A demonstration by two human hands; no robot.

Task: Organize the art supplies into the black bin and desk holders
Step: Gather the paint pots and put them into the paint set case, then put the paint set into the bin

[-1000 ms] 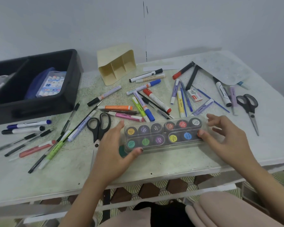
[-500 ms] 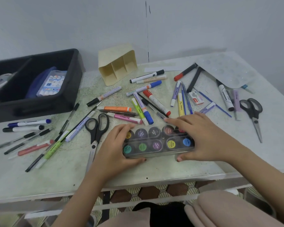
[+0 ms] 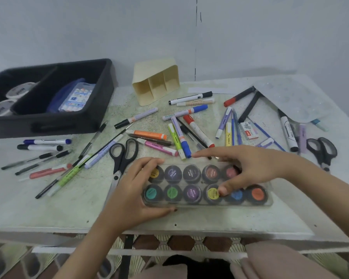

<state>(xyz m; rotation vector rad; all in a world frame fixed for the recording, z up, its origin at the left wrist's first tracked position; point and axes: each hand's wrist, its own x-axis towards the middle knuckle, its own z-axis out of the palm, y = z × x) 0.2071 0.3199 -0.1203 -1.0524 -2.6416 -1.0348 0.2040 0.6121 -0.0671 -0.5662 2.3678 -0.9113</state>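
Observation:
A clear plastic paint case [image 3: 191,173] with two rows of coloured pots lies near the table's front edge. My left hand [image 3: 133,190] grips its left end, with the thumb along the front edge and the fingers curled over the far corner. My right hand [image 3: 256,166] lies across the case's right half, thumb pressing on the lid by the yellow pot and index finger stretched straight to the left past the far edge. The black bin [image 3: 48,123] stands at the back left. The cream desk holder [image 3: 149,75] lies tipped on its side behind the pens.
Several markers and pens [image 3: 181,135] are scattered behind the case and to the left. Black scissors [image 3: 123,156] lie beside my left hand, another pair [image 3: 322,151] at the right. The bin holds a blue pouch, a crayon box [image 3: 75,99] and tape rolls. A white palette [image 3: 294,97] lies back right.
My right hand went from the case's right end onto its lid. The thumb left the front edge for the top of the lid. My left hand kept its hold.

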